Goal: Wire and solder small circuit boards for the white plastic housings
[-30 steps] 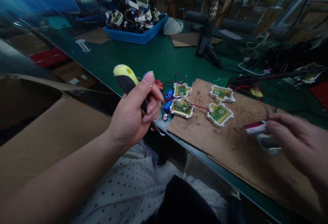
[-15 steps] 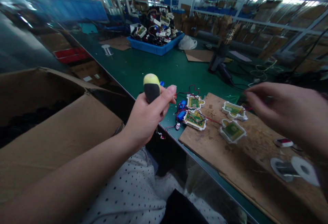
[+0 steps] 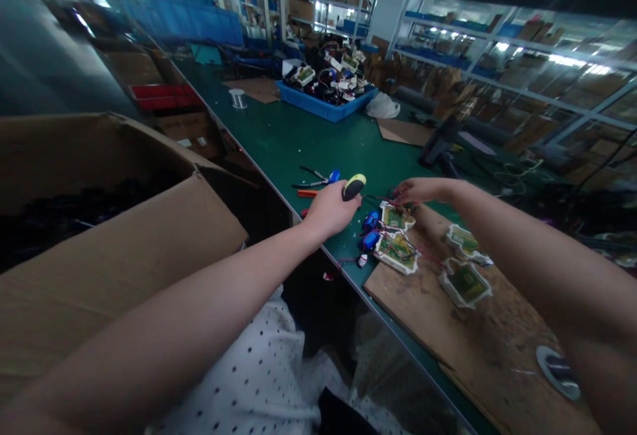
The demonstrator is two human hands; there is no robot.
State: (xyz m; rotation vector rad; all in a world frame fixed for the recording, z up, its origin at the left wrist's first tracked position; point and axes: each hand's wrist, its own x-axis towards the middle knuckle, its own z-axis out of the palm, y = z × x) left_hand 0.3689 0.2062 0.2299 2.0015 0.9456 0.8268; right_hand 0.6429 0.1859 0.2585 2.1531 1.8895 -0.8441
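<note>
My left hand [image 3: 332,209] is closed around a screwdriver [image 3: 353,187] with a thick yellow-and-black handle; its shaft is hidden. Just right of it, my right hand [image 3: 413,191] has its fingers pinched at thin wires [image 3: 381,198] above a circuit board in a white frame [image 3: 397,217]. A second framed board [image 3: 397,252] lies in front, with blue cylinders [image 3: 371,241] and red and black wires beside both. Under my right forearm, two more framed boards [image 3: 465,282] rest on a wooden board [image 3: 408,292]. Pliers [image 3: 318,180] and an orange-handled tool [image 3: 306,193] lie beyond my left hand.
A blue tray [image 3: 331,109] heaped with wired parts stands farther along the green table [image 3: 298,136], near a wire spool [image 3: 237,99]. Left of the table edge is an open cardboard box [image 3: 149,236]. Another spool [image 3: 557,372] sits at lower right.
My left hand has lowered toward the table with the screwdriver, whose handle now tips to the right. My right hand has moved left and away from me to the wires. The view has shifted.
</note>
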